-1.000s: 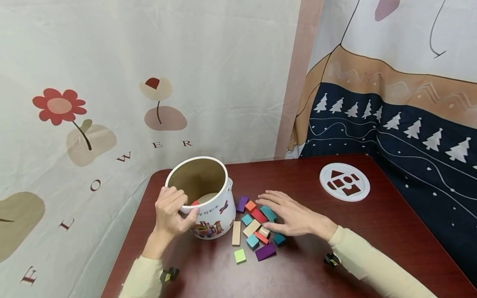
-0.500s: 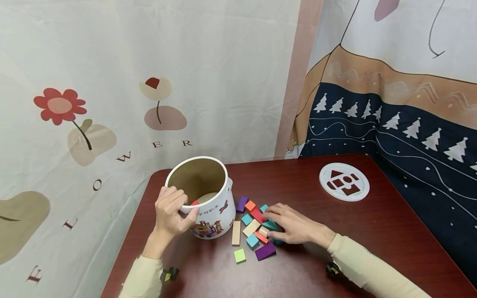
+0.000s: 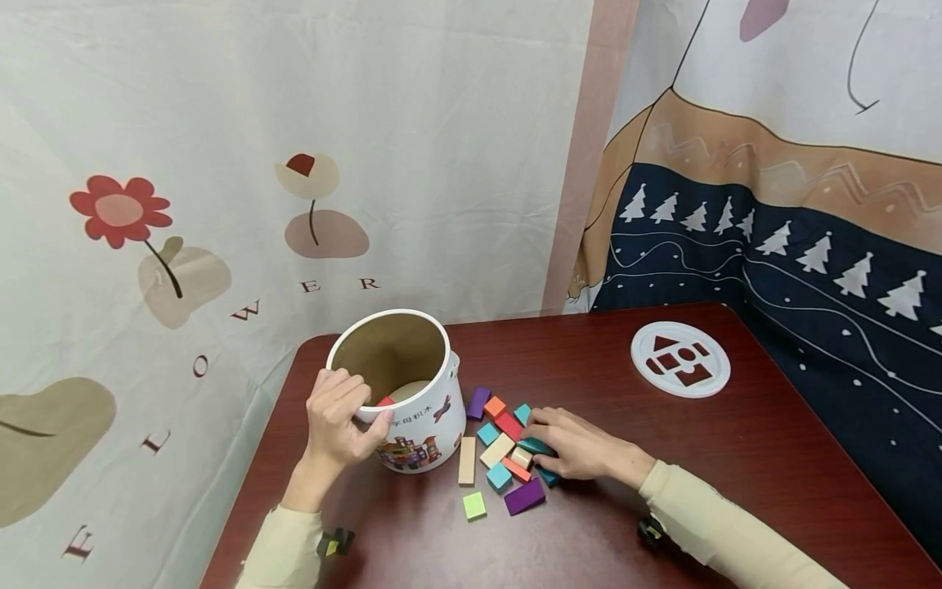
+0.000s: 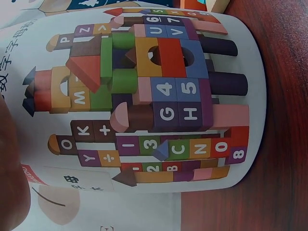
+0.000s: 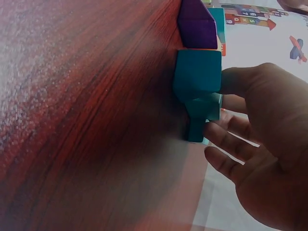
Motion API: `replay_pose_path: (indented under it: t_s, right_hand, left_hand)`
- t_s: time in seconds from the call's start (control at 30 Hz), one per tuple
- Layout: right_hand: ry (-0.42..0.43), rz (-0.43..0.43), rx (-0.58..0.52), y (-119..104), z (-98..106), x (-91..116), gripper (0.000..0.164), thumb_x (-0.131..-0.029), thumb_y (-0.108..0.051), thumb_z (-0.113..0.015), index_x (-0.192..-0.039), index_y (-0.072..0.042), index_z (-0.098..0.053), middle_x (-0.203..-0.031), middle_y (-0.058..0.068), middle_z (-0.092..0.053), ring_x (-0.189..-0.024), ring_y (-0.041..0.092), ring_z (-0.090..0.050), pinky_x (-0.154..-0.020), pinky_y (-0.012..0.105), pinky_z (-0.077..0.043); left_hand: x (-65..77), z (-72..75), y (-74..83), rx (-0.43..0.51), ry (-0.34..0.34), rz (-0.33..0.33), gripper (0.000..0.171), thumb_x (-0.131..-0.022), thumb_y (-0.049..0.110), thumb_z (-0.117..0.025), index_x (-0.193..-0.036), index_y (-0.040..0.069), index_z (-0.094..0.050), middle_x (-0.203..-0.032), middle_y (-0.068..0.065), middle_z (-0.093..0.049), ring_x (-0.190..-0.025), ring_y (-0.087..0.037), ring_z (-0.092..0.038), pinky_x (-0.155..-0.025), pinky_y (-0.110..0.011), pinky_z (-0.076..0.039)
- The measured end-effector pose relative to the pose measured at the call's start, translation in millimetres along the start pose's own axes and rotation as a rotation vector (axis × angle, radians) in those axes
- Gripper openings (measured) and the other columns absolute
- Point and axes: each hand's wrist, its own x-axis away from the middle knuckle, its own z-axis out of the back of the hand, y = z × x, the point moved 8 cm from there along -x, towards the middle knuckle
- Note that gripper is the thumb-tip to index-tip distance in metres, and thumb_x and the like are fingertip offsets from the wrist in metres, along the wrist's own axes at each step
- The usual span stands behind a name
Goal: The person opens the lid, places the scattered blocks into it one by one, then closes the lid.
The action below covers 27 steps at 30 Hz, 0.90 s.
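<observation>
Nearest the front of the table [image 3: 589,540], a lime block [image 3: 474,505] lies a little apart, with a purple block [image 3: 525,496] beside the cluster of blocks [image 3: 498,450]. On the cluster's right edge, the right hand [image 3: 577,446] reaches down with bent fingers; a teal block [image 3: 536,447] sits between thumb and fingertips, but whether they pinch it or merely touch it cannot be told. A darker teal block [image 3: 548,477] lies right by the thumb, and that crowding looks the likeliest trouble: a slightly skewed grip could shove this neighbour aside or catch only a corner, so the piece might twist and drop. A snagged fingertip could scatter the rest.

Left of the cluster, the left hand [image 3: 340,413] grips the rim of a bucket [image 3: 434,425], fingers curled close together over the edge, thumb outside. Part of a red block [image 3: 386,402] shows inside. A hard pull on that rim could tip the bucket towards the person.

Farther off, at the right, lies a white lid [image 3: 688,334] with shaped holes; behind hangs a printed fabric backdrop [image 3: 478,164].
</observation>
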Motion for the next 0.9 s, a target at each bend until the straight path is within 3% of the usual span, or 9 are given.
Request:
replay_pose_path:
  t_s: [0.3, 0.6, 0.9]
  right_hand:
    - [-0.04, -0.026, -0.039, 0.4, 0.7, 0.9, 0.029, -0.089, -0.022, -0.076, -0.116, -0.012, -0.074, -0.103, -0.004, -0.059, -0.082, 0.004, -0.053, -0.07, 0.021, -0.051]
    - [-0.05, -0.046, -0.083, 2.9, 2.4, 2.5, 0.023, -0.091, -0.019, -0.075, -0.113, -0.012, -0.074, -0.102, -0.004, -0.057, -0.083, 0.003, -0.053, -0.071, 0.019, -0.052]
    - [0.019, -0.063, -0.161, 7.7, 38.7, -5.2, 0.022, -0.092, -0.017, -0.074, -0.113, -0.014, -0.072, -0.101, -0.006, -0.056, -0.083, 0.004, -0.055, -0.072, 0.018, -0.054]
  left_hand:
    - [-1.1, 0.1, 1.8, 0.006, 0.006, -0.006, 0.041, -0.074, 0.031, -0.06, -0.053, 0.012, -0.031, -0.053, 0.003, -0.022, -0.05, -0.017, -0.02, -0.055, -0.039, -0.022]
    - [-1.1, 0.2, 2.6, 0.009, 0.009, -0.004, 0.039, -0.073, 0.031, -0.061, -0.053, 0.012, -0.032, -0.053, 0.003, -0.022, -0.05, -0.017, -0.02, -0.055, -0.04, -0.023]
    - [-1.7, 0.3, 2.6, 0.003, 0.008, -0.002, 0.04, -0.074, 0.031, -0.06, -0.053, 0.012, -0.032, -0.053, 0.003, -0.022, -0.05, -0.017, -0.02, -0.055, -0.04, -0.023]
